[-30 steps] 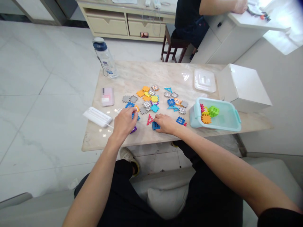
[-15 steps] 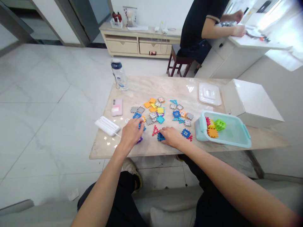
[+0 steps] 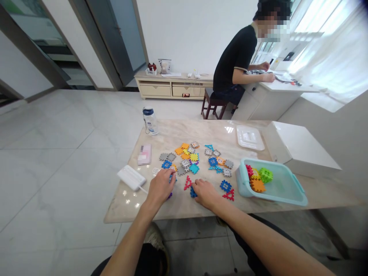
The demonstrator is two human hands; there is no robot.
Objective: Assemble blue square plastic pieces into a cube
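Note:
My left hand point(image 3: 161, 186) is closed at the table's near side, its thumb and fingers around a blue interlocking tile point(image 3: 172, 178) that shows between them. A purple piece point(image 3: 169, 196) peeks out beneath this hand. To the right, my right hand point(image 3: 205, 193) has its fingers bent over another blue interlocking tile point(image 3: 193, 192), partly hidden by them. Between the hands lies a red triangular frame piece point(image 3: 188, 182). Beside my right forearm are a blue window tile point(image 3: 225, 186) and a second red triangular piece point(image 3: 229, 195).
Beyond my hands lie several loose tiles, among them a yellow tile point(image 3: 194, 157) and a turquoise tile point(image 3: 194, 169). A light-blue bin point(image 3: 276, 197) holding some pieces stands right, near a clear lid point(image 3: 250, 137) and white box point(image 3: 304, 147). A bottle point(image 3: 150, 122) stands far left; a person point(image 3: 235, 61) sits beyond.
The view has tilted upward, so the table sits lower and more of the seated person shows. My hands stay at nearly the same spots. The right-hand red triangular piece is less covered by my forearm.

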